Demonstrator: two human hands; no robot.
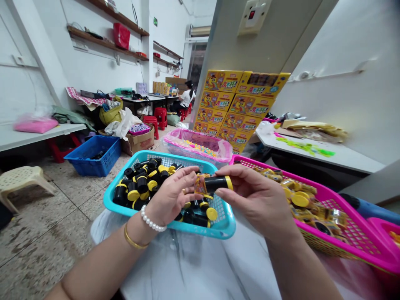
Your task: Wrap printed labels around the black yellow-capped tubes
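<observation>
My right hand [259, 200] pinches a small black bottle [215, 184] by its yellow-rimmed end, thumb below and fingers above. The bottle lies sideways over the blue basket. A clear, printed orange-yellow plastic sleeve [200, 183] surrounds its left end. My left hand [170, 193], with a pearl bracelet and a gold bangle, holds this sleeve between thumb and fingers; part of the grip is hidden. Under both hands, the light-blue basket [108, 196] contains many black bottles with yellow caps [142, 183]. To the right, wrapped bottles [300, 200] fill part of a pink basket [359, 216].
Beneath the baskets is a white marbled tabletop [200, 262]. Behind stands a pink-lined basket [175, 137] of small colourful pieces, near stacked yellow boxes [237, 104] against a pillar. A dark-blue crate [93, 156] and a cream stool [23, 181] stand left. A person [186, 100] sits far back.
</observation>
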